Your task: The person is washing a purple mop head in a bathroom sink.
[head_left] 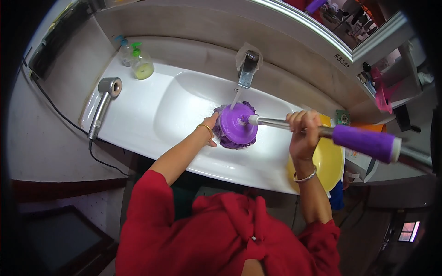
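A mop with a round purple head [238, 124] lies tilted in the white washbasin [133, 108], its purple strands spreading around the disc. From the tap [247, 73] a stream of water runs down onto the head. At its left edge, my left hand [211, 129] grips the strands, the fingertips partly hidden among them. Wrapped round the metal pole is my right hand [304, 131], closed in a fist above the basin's right side. The pole's purple grip [363, 141] extends out to the right.
Two pump bottles, one green-topped [142, 66] and one blue-topped [123, 50], stand on the back left corner. A silver hair dryer [103, 103] with its cord lies on the left ledge. A yellow basin [329, 161] sits at the right end, beside shelves with a pink item [382, 92].
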`<state>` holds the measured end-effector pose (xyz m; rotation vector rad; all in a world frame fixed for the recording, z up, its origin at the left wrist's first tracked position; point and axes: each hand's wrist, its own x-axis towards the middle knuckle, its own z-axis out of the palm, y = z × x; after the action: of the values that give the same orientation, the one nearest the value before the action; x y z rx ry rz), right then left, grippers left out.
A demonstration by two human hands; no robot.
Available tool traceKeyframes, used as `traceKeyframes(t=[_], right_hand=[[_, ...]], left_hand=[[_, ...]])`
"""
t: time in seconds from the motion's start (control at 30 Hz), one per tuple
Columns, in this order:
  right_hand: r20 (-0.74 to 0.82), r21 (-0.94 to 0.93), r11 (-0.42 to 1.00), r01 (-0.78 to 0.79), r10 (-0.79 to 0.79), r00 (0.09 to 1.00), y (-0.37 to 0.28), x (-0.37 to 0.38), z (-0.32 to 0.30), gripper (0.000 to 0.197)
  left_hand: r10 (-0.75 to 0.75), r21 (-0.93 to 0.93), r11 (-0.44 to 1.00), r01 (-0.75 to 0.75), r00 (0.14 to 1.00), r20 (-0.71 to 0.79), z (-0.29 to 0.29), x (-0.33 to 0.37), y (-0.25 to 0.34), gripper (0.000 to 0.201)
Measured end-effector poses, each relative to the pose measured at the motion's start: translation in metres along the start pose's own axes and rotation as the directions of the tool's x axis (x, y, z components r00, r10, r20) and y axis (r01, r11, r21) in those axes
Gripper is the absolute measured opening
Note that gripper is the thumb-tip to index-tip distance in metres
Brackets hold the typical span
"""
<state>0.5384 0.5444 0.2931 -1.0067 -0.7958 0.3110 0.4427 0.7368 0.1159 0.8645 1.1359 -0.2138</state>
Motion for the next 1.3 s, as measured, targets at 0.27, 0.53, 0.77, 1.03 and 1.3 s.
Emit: traceKeyframes(t=[0.27, 0.53, 0.77, 1.03, 1.3], right_hand=[[-0.063, 0.086, 0.99, 0.115, -0.11, 0.992, -0.056, 0.02, 0.02, 0.033], [0.108, 0.092, 0.996, -0.009, -0.001, 0.994, -0.02, -0.008, -0.008, 0.023], [0.171, 0.014, 0.997, -0.071, 0.067, 0.983, 0.001, -0.028, -0.017, 0.025], [0.112, 0.098, 0.992, -0.085, 0.074, 0.991, 0.023, -0.007, -0.025, 0.023], [-0.343, -0.072, 0.995, -0.07, 0.041, 0.938, 0.04, -0.015, -0.011, 0.022]], left_hand=[[0.318, -0.608, 0.794, 0.01, 0.845, 0.43, 0.016, 0.036, -0.004, 0.071], [0.424, -0.427, 0.845, -0.321, 0.89, 0.17, -0.006, 0.097, 0.011, 0.043], [0.735, 0.748, 0.399, -0.531, 0.672, 0.085, -0.005, 0.106, -0.006, 0.051], [0.724, 0.914, 0.22, -0.34, 0.685, 0.08, 0.003, 0.092, 0.012, 0.037], [0.637, 0.861, 0.419, -0.288, 0.769, -0.053, 0.011, 0.093, 0.007, 0.043]])
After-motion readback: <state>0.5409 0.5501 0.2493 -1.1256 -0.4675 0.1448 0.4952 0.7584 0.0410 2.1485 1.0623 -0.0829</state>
